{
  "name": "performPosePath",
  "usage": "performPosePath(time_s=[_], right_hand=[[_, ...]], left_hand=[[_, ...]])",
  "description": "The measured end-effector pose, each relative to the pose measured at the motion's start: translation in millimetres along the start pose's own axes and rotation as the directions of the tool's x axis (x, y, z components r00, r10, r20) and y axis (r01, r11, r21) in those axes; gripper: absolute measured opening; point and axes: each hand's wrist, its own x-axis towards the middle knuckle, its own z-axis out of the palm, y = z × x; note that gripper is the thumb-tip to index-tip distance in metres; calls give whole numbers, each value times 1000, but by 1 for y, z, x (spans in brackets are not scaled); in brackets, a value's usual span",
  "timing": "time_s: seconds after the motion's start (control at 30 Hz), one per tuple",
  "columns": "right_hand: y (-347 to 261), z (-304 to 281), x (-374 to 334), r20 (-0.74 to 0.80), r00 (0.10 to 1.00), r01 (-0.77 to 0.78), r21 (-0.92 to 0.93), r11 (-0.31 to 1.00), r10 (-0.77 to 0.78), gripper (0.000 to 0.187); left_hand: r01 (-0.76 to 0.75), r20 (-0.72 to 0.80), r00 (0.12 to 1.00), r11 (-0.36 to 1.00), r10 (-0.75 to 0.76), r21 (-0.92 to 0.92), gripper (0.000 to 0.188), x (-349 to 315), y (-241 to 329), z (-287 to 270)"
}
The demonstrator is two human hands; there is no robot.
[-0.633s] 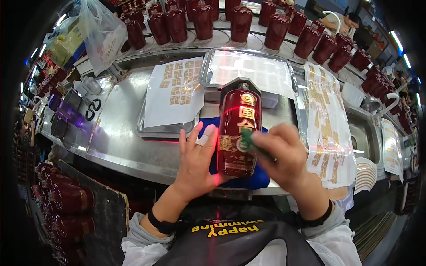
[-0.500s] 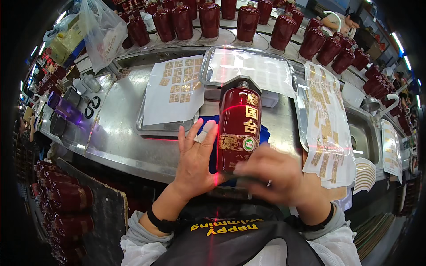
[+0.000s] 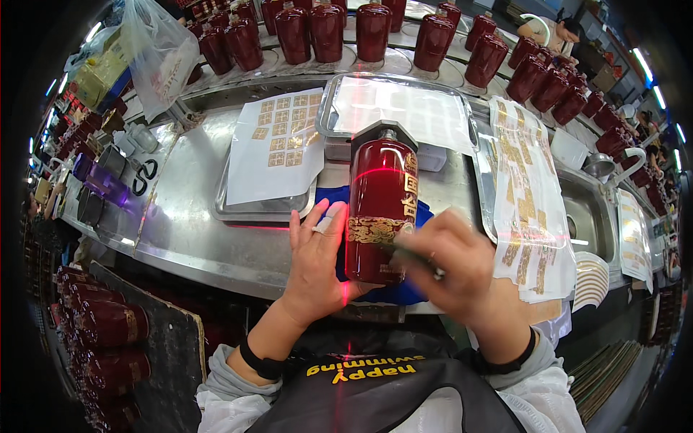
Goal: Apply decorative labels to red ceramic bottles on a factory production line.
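Note:
A dark red bottle (image 3: 382,187) with gold lettering and a gold patterned band lies before me, its neck pointing away in a dark angular holder (image 3: 385,128). Red laser lines cross it. My left hand (image 3: 316,263) lies along its left side, fingers stretched out, a white wrap around one finger. At the bottle's lower right, my right hand (image 3: 455,263) is closed and smeared by motion. It grips a dark, small tool (image 3: 419,264) whose kind I cannot make out. Blue cloth (image 3: 333,196) shows beneath the bottle.
Gold label sheets lie on a tray at left (image 3: 278,151) and on white paper at right (image 3: 521,216). Beyond stands a metal tray (image 3: 401,101) with a white sheet. Red bottles (image 3: 374,32) line a curved conveyor. Scissors (image 3: 144,175) lie far left; a sink (image 3: 588,224) is at right.
The bottle has turned, so its gold lettering now sits at the right edge. My right hand has shifted slightly right and up. The bottles on the conveyor have moved along.

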Motion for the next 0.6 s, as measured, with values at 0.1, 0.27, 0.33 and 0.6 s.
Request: performPosePath(time_s=[0.1, 0.27, 0.33, 0.6], right_hand=[[-1, 3, 0, 131, 981, 132, 73, 989, -141, 35], [0, 3, 4, -89, 995, -65, -184, 981, 49, 36], [-2, 2, 3, 137, 975, 180, -20, 984, -175, 35], [-2, 0, -1, 284, 940, 87, 342, 936, -191, 26]], left_hand=[[0, 27, 1000, 998, -2, 59, 103, 3, -1, -4], [-28, -2, 1000, 994, 29, 106, 107, 4, 3, -14], [-22, 15, 1000, 992, 20, 123, 109, 3, 5, -13], [44, 87, 995, 997, -38, -63, 111, 3, -1, -3]])
